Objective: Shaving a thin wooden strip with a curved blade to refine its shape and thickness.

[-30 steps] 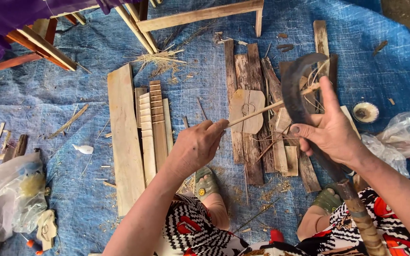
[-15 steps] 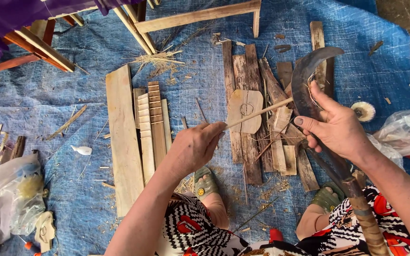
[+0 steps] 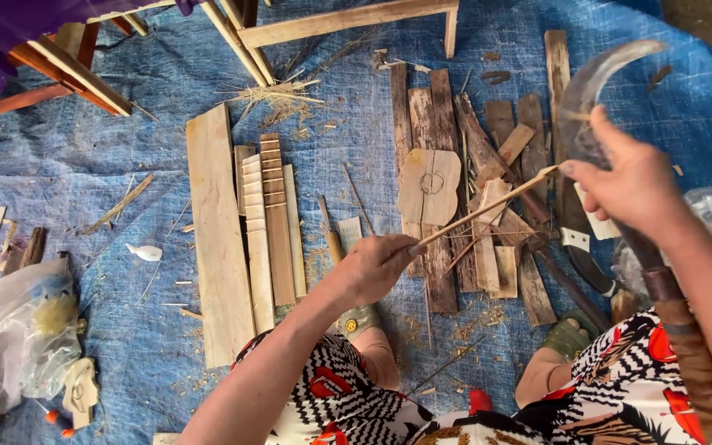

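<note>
Blue tarp [image 3: 109, 156] on the ground carries everything. Largest on it: long pale plank [image 3: 216, 239], lying near-vertical in frame, with a stepped stack of narrower slats [image 3: 269, 222] just beside it on its right. Further right, a spread of dark weathered wood strips [image 3: 422, 107] with a flat guitar-body-shaped cutout [image 3: 428, 185] lying on top. Wooden frame pieces [image 3: 348, 18] along the top edge, clear plastic bag [image 3: 18, 330] at lower left.

Curved sickle-type blade [image 3: 591, 91] stands upright on the right side, dark wrapped handle [image 3: 686, 346] running down toward the person's lap. Right hand [image 3: 632, 181] closed around the blade's lower part, fingers pinching the far tip of the thin stick [image 3: 488, 210] against the edge.

Left hand [image 3: 377, 265] closed on the stick's near end, fist-like grip.

Key relation: stick's long axis runs diagonally, lower-left to upper-right, spanning between both hands above the strips. Upper end touches the blade at the right hand; left hand is the one nearer the body. Knees and patterned clothing below
</note>
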